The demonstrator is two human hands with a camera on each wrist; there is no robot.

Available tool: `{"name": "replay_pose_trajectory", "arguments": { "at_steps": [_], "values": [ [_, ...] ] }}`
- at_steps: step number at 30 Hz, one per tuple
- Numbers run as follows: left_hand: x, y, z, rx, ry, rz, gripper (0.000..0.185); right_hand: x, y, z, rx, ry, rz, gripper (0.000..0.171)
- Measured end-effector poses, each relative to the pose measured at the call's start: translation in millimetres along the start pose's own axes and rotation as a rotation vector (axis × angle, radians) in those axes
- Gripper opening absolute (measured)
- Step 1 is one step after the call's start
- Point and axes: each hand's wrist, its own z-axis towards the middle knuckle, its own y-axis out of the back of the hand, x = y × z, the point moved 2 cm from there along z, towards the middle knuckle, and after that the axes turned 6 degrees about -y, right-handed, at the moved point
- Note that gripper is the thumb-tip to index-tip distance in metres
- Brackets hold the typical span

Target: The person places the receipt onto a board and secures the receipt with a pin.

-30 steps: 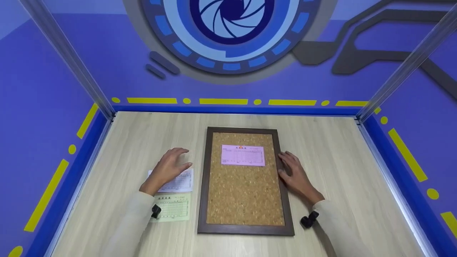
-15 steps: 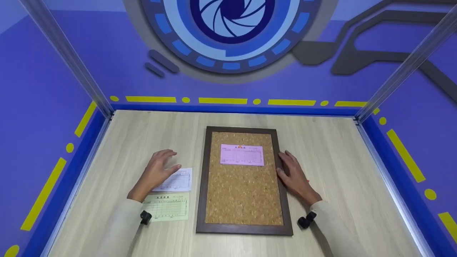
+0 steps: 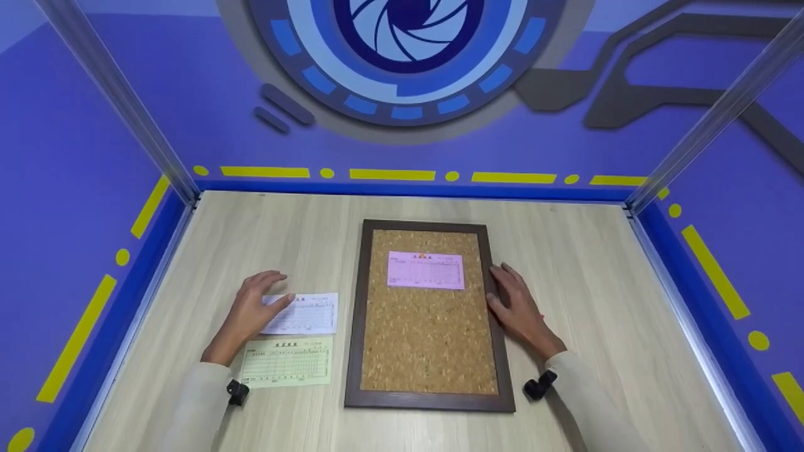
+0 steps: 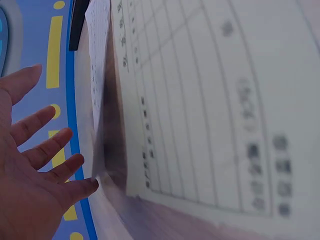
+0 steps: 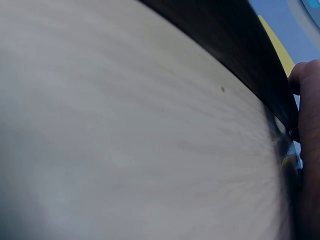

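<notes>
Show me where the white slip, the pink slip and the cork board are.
white slip (image 3: 304, 314), head view, on the printed middle of the sheet.
pink slip (image 3: 426, 270), head view, at the centre of the paper.
cork board (image 3: 427, 342), head view, on bare cork below the pink slip.

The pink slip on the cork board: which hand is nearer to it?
Right. The right hand rests at the board's right frame, just beside the pink slip; the left hand touches the white slip left of the board.
</notes>
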Motion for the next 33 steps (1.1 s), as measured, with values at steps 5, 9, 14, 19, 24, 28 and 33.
{"name": "replay_pose_trajectory", "arguments": {
  "at_steps": [5,9,14,19,24,28,33],
  "values": [
    [9.8,5.9,-5.6,-0.016,-0.002,-0.006,0.047,0.4,0.1,0.3,0.001,0.004,0.011,0.061],
    [17.3,9.8,-10.5,-0.039,-0.008,-0.009,0.042,1.0,0.4,-0.4,0.005,0.006,0.018,0.061],
    [23.6,15.8,-17.1,-0.047,0.002,0.016,0.039,1.6,1.3,-0.5,0.0,0.0,0.02,0.061],
    [29.2,21.7,-23.1,-0.057,0.044,0.045,0.037,2.3,1.6,1.1,-0.002,-0.001,0.01,0.061],
    [34.1,22.7,-26.7,-0.043,0.05,0.088,0.038,2.9,1.6,2.6,-0.006,0.012,0.009,0.06],
    [35.3,21.0,-27.0,-0.037,0.045,0.122,0.038,1.8,1.3,2.3,-0.007,0.022,0.019,0.06],
    [34.8,19.2,-26.6,-0.047,0.054,0.125,0.033,0.3,0.3,0.3,-0.01,0.025,0.024,0.061]
  ]
}}
